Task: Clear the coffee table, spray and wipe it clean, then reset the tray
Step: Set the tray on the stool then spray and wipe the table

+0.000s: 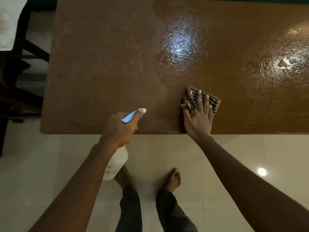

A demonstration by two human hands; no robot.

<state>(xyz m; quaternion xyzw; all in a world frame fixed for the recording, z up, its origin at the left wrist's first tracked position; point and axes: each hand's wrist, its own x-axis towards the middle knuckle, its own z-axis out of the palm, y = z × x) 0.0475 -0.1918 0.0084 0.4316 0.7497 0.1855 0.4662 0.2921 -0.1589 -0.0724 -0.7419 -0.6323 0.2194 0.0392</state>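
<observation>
Right hand lay flat with its fingers straight and spread, pressing a striped cloth onto the desk close to the near edge. Left hand, at nine o'clock from the cloth, was curled round the neck of a white spray bottle. The bottle's blue and pink head poked out past the knuckles and pointed toward the duller part of the desk at eleven o'clock, while its body hung below the desk edge, over the floor.

One wet patch glistened at twelve o'clock from the cloth and another at two o'clock; the left part of the desk looked matt and dry. Nothing else showed on the desk and no tray was in view, so the clearing seemed done and the spray-and-wipe step was in hand.

The next move would likely call for sweeping the flat cloth through the wet patches in overlapping passes, then spraying the dry left side.
</observation>
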